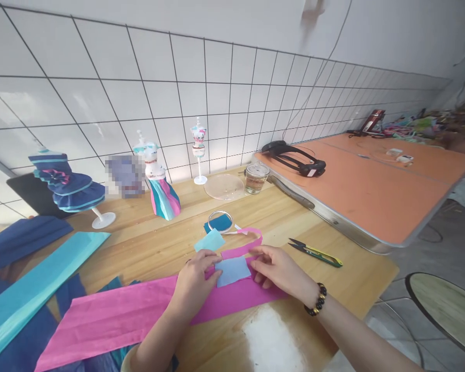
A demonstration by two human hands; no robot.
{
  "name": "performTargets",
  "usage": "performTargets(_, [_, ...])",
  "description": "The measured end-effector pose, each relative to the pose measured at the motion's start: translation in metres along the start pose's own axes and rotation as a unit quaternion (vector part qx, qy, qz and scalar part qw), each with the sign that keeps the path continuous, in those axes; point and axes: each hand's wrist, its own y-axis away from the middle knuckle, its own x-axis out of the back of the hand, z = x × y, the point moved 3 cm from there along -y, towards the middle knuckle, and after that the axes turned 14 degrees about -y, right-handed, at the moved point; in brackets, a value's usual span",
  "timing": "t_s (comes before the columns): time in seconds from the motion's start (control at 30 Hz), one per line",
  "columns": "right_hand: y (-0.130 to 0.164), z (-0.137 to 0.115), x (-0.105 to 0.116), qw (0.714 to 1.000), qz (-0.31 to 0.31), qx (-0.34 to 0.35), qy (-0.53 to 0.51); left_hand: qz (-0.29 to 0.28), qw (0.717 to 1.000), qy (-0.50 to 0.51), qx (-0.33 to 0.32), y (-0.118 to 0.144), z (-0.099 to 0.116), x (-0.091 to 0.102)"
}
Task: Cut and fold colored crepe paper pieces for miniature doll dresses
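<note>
Item one, as I log it from my remote seat: a light-blue piece (pixel 233 271), lying on the right part of a long pink strip (pixel 116 305), near side of the wooden table (pixel 147 245). Item two: left hand (pixel 196 279), thumb and fingers at the piece's left edge. Item three: right hand (pixel 277 268), fingertips at its right edge, dark bead bracelet (pixel 316 299) on the wrist. Grip: both hands contact the piece's edges, but the fingertips are partly covered, so I cannot tell pinching from pressing. Item four: a narrow pink ribbon (pixel 238 252), looping just beyond the piece. Item five: a turquoise scrap (pixel 210 240), farther off and slightly left. Item six: a clear ring (pixel 220 211), over a dark teal piece (pixel 222 223). Item seven: snips (pixel 321 254), right of the right hand, unused. Far side: three small dress stands, the leftmost in a navy dress (pixel 72 181), and a cup (pixel 256 178). Step in hand, by my judgement: setting the light-blue piece square on the strip. The next move calls for flat edges and even fingertip pressure on both sides.
</note>
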Motion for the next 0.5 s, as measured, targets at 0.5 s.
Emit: performTargets(0.5, [0.003,-0.005,-0.022,0.993,0.04,0.063,0.087,-0.02,0.999,0.027,0.021,-0.001,-0.004,0.001])
